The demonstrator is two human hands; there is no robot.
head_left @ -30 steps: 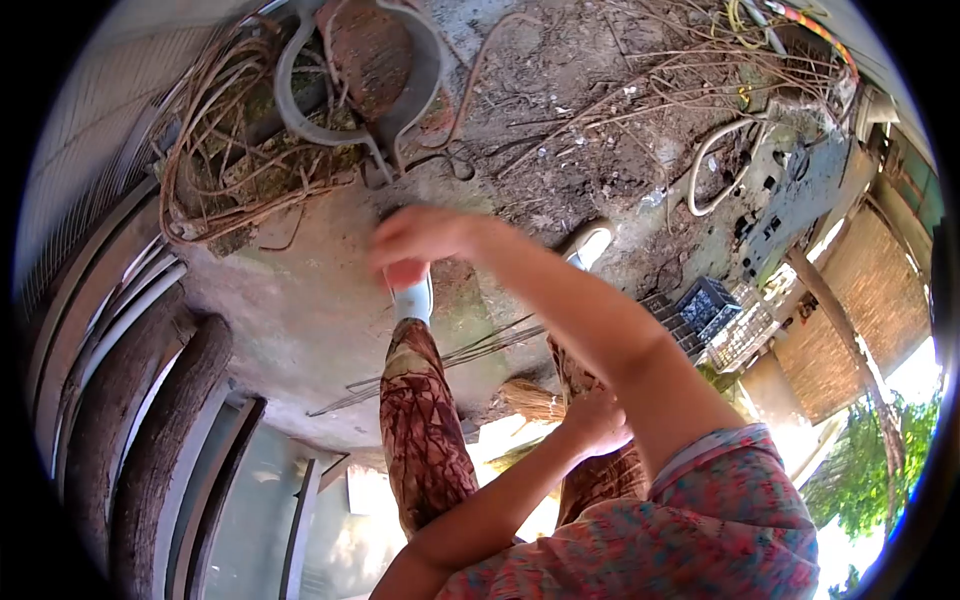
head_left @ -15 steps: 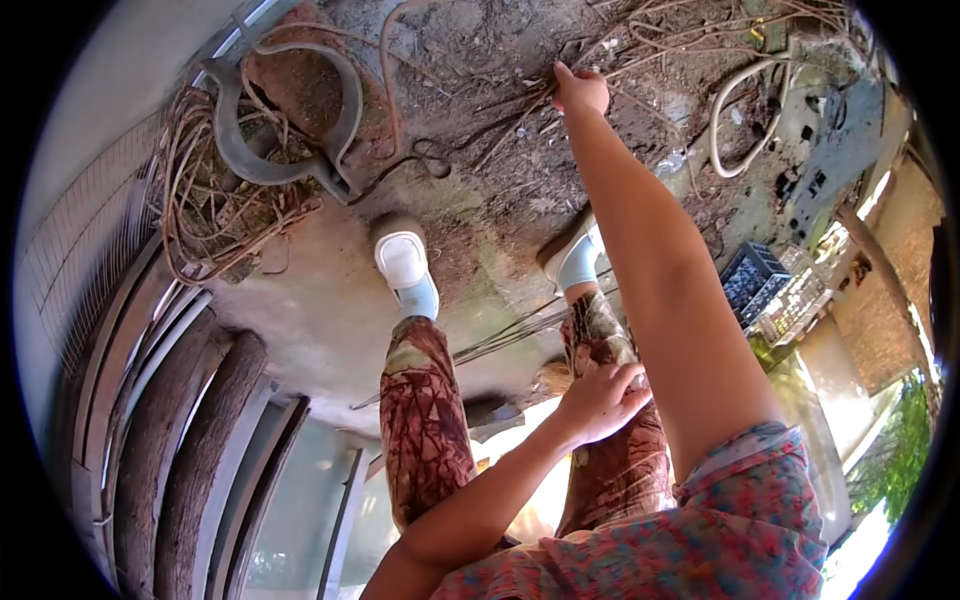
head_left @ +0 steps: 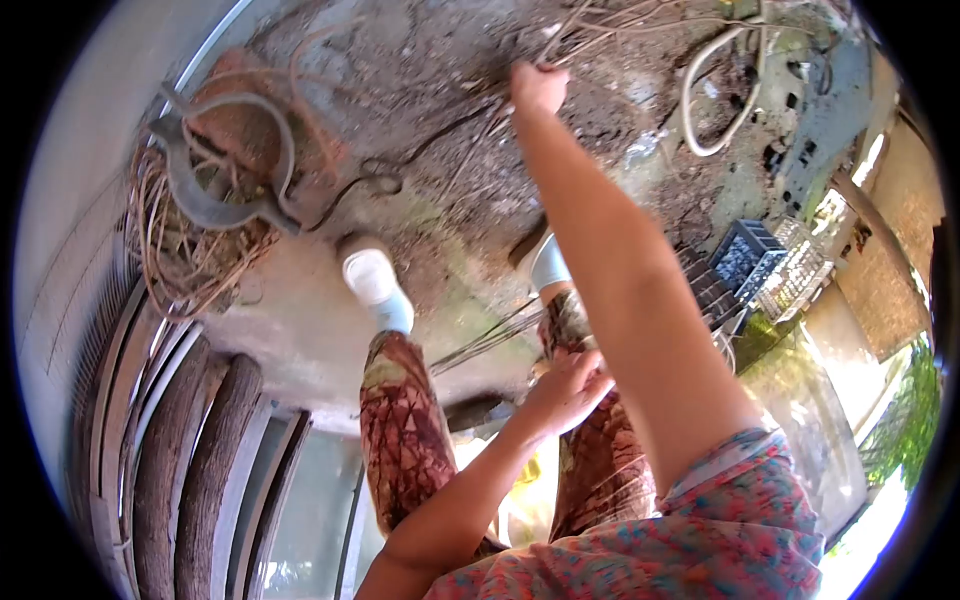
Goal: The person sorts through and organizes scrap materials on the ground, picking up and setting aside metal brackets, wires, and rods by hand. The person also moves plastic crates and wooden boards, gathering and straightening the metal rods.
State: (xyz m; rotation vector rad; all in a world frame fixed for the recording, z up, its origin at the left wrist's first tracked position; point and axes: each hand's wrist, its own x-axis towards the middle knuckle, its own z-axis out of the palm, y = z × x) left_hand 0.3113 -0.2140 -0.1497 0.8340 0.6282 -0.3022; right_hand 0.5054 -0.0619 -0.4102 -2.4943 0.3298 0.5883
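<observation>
At the top middle, my right hand [head_left: 540, 88] reaches down to the dirt-covered ground and is closed around long thin brown strands [head_left: 608, 32], which look like wire or vine. They fan out to the upper right. A dark cord [head_left: 447, 131] trails from near this hand toward the lower left, with a small loop in it. My left hand [head_left: 568, 393] rests on my right leg near the knee, fingers loosely laid over the patterned trousers [head_left: 405, 420], nothing visible in it.
Left lie a grey ring-shaped bracket [head_left: 183, 190] and a tangled coil of strands [head_left: 155, 235]. A pale hose loop [head_left: 690, 105] lies upper right, near a dark crate [head_left: 745, 255] and a white crate [head_left: 798, 265]. Wooden logs [head_left: 215, 450] stand lower left.
The view has turned a little, so the ground things on the left sit lower and further left. My right hand keeps its hold on the strands; my left hand stays on my leg.
</observation>
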